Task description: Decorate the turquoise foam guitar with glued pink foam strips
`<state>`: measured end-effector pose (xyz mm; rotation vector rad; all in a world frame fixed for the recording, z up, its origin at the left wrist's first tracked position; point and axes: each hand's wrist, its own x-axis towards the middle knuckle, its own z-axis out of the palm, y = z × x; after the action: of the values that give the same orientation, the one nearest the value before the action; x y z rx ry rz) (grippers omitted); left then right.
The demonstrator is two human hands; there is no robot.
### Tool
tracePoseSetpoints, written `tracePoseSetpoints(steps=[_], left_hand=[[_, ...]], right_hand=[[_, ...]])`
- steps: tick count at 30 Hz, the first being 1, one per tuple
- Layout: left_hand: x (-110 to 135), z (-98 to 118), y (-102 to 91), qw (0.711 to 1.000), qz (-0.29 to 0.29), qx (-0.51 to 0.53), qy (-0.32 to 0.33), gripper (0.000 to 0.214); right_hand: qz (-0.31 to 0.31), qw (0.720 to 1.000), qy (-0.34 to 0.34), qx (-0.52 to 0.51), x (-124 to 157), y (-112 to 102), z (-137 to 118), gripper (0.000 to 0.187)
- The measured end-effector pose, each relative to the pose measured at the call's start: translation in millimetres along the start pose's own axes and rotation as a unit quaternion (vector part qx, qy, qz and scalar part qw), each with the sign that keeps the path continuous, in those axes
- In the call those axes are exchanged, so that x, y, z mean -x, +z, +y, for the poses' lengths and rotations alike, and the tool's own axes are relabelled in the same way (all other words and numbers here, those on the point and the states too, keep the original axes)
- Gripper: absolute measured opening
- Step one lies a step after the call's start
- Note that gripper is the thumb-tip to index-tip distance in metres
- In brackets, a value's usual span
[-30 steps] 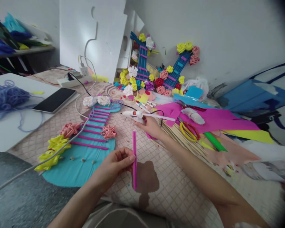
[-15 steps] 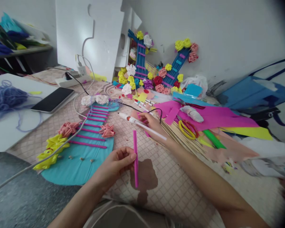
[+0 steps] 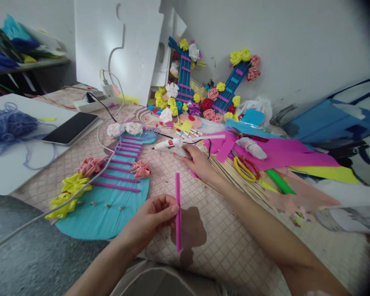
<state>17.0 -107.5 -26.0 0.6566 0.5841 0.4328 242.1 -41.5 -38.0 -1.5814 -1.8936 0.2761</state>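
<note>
My left hand (image 3: 152,218) pinches a rolled pink paper stick (image 3: 178,211) and holds it upright above the tiled mat. My right hand (image 3: 200,164) grips a white glue gun (image 3: 172,144) with its nozzle pointing left; a glue stick pokes out of the back. To the left lies a turquoise guitar-shaped cutout (image 3: 111,193) with several pink sticks glued across it. Pink, yellow and white paper flowers sit along its edges.
A black phone (image 3: 70,128) and blue yarn (image 3: 9,125) lie on a white board at left. A power strip (image 3: 94,105) sits farther back. Finished flowered guitars (image 3: 185,78) lean on the wall. Yellow scissors (image 3: 243,168), wooden skewers and coloured paper sheets crowd the right.
My right hand has swung the glue gun from a tilt back to level, nozzle left. The left hand still holds the pink stick, almost unmoved.
</note>
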Motion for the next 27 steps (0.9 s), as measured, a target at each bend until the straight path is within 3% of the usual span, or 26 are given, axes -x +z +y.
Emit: tracePoseSetpoints(steps=[15,27], left_hand=[[-1,-4,-0.4,1.000,0.002,-0.003,-0.012,0.025],[-2,-3,2.3,1.000,0.009,-0.006,-0.005,0.024]], right_hand=[[0.036,0.999,0.020,-0.010,1,-1,-12,0.029],[0.044,0.998,-0.011,-0.039,6,-1,-4,0.035]])
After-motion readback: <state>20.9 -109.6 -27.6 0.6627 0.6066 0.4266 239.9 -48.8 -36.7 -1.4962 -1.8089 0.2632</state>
